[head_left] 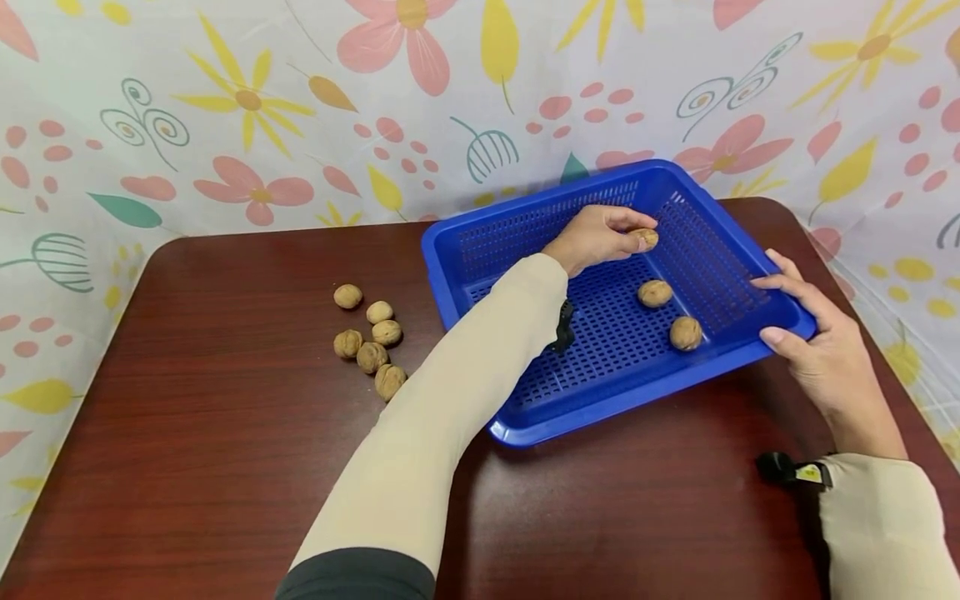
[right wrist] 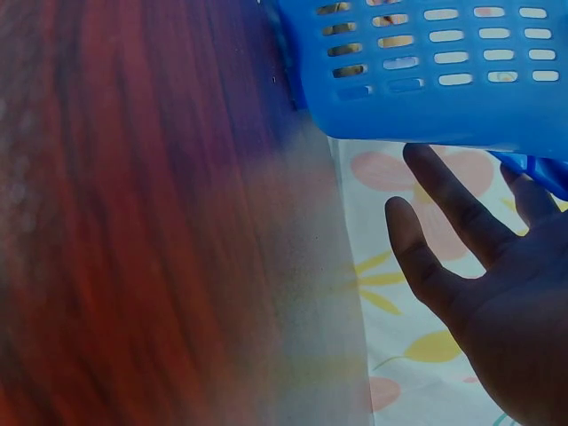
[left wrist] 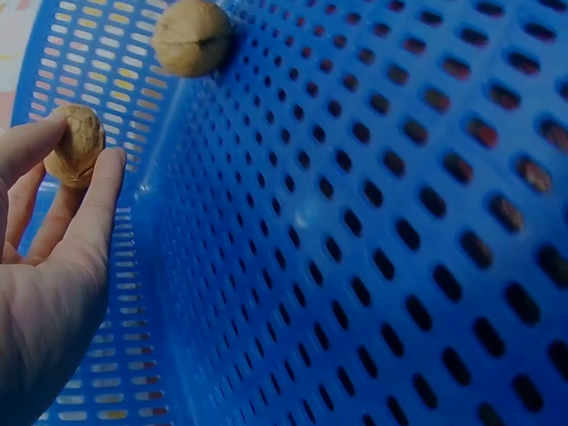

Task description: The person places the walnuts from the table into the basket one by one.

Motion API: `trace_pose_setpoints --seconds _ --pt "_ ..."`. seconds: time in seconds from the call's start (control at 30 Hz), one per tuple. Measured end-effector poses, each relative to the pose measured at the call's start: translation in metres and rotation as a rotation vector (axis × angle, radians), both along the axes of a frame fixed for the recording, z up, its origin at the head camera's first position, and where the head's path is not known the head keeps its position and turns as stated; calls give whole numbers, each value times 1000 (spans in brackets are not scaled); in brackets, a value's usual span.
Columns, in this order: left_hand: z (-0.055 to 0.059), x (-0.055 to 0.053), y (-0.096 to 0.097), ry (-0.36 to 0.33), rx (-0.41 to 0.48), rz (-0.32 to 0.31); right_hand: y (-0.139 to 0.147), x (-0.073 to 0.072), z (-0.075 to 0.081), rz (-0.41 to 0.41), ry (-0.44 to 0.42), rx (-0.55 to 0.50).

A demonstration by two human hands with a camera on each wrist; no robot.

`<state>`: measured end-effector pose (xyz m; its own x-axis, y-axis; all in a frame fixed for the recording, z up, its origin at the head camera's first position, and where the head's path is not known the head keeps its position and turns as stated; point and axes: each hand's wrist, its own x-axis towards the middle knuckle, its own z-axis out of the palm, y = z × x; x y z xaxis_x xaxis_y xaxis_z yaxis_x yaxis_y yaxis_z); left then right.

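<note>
A walnut (head_left: 647, 238) is pinched between the thumb and fingers of my left hand (head_left: 596, 237), above the far right part of a blue plastic basket (head_left: 637, 393). The left wrist view shows the same walnut (left wrist: 78, 146) at the fingertips, in front of the slotted wall. Two more walnuts lie on the basket floor, one at the middle right (head_left: 655, 293) and another by the near right wall (head_left: 686, 333). My right hand (head_left: 832, 358) grips the basket's right corner, thumb at the near rim and fingers over the right side.
Several walnuts (head_left: 372, 357) lie loosely grouped on the dark red-brown table (head_left: 225, 400), left of the basket. My left sleeve crosses the basket's left side. A flower-printed cloth (head_left: 300, 125) hangs behind the table and along its right side.
</note>
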<state>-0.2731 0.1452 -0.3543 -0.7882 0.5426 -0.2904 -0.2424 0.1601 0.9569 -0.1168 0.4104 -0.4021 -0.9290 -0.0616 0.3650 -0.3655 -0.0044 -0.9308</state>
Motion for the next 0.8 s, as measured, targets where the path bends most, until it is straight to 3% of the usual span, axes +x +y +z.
trace_pose_setpoints --seconds 0.1,0.3,0.5,0.8 --pt "4 3 -3 -1 -54 5 0 -1 0 0 3 4" --pt "11 9 -9 43 -113 -42 0 -1 1 -14 2 17" --pt "-2 4 -5 73 -129 -25 0 -1 2 -14 3 18" --pt "-21 -2 9 197 -270 -24 0 1 3 -16 -8 20"
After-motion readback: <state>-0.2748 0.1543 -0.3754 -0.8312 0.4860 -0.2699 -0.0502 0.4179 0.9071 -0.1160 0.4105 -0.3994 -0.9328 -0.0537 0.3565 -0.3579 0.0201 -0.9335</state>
